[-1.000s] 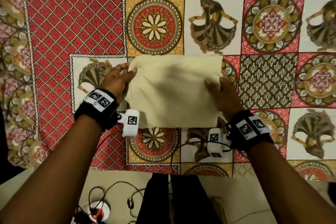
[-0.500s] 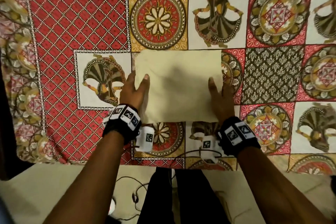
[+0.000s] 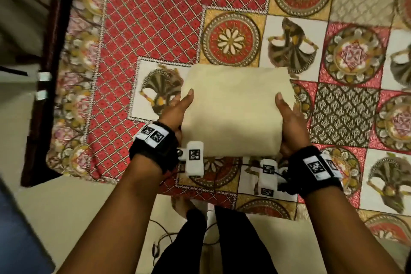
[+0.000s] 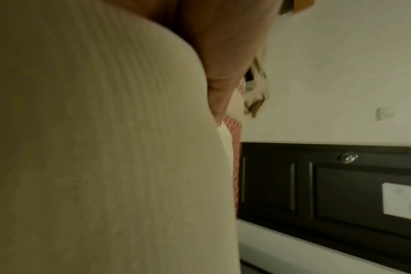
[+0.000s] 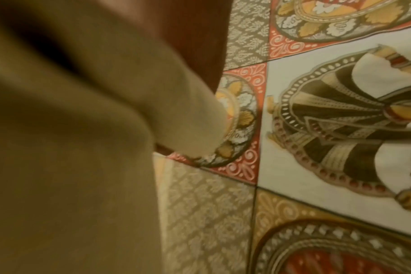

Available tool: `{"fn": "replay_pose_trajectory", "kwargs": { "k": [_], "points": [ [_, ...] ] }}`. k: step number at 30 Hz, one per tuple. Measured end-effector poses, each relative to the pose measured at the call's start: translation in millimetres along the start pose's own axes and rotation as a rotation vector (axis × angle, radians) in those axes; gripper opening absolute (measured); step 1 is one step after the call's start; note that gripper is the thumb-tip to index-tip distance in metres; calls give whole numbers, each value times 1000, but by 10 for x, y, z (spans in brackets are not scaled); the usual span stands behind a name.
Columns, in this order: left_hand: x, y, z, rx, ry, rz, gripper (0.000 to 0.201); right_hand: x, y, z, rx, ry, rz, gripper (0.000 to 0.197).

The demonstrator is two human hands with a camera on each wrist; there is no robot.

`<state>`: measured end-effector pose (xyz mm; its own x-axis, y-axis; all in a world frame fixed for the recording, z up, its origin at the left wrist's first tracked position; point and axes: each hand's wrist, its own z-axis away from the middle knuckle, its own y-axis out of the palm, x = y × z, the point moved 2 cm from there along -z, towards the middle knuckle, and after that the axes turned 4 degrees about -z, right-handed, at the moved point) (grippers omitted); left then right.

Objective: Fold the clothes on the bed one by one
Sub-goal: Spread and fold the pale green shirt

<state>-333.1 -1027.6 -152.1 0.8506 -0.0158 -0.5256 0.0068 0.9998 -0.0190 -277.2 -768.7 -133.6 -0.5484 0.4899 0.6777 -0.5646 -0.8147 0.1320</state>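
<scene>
The folded cream cloth (image 3: 235, 111) is held over the near part of the patterned bedspread (image 3: 151, 29), between the person's two hands; the left hand (image 3: 175, 111) grips its left edge, thumb lying on top and fingers hidden beneath; the right hand (image 3: 291, 122) grips the right edge the same way, thumb on top. In both wrist views the cloth fills the near side, ribbed and pale, against the palm; a dark panelled door (image 4: 329, 185) shows behind the left one.
</scene>
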Motion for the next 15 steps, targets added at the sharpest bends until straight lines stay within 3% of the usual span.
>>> {"fn": "replay_pose_trajectory", "kwargs": {
  "k": [2, 5, 6, 10, 15],
  "points": [
    [-185, -350, 520, 48, 66, 209, 37, 189, 369, 344, 129, -20, -52, 41],
    [-428, -1054, 1400, 15, 204, 302, 47, 391, 1045, 1003, 358, 25, -87, 48],
    [-535, -1331, 1723, -9, 278, 338, 42, 448, 1303, 1269, 404, 19, -91, 44],
    [-829, -2456, 3211, -256, 501, 369, 37, 705, 2318, 2596, 554, -147, 36, 12],
    [-513, -3531, 4789, -484, 663, 528, 38, 661, 3147, 4267, 796, -182, 150, 29]
  ]
}}
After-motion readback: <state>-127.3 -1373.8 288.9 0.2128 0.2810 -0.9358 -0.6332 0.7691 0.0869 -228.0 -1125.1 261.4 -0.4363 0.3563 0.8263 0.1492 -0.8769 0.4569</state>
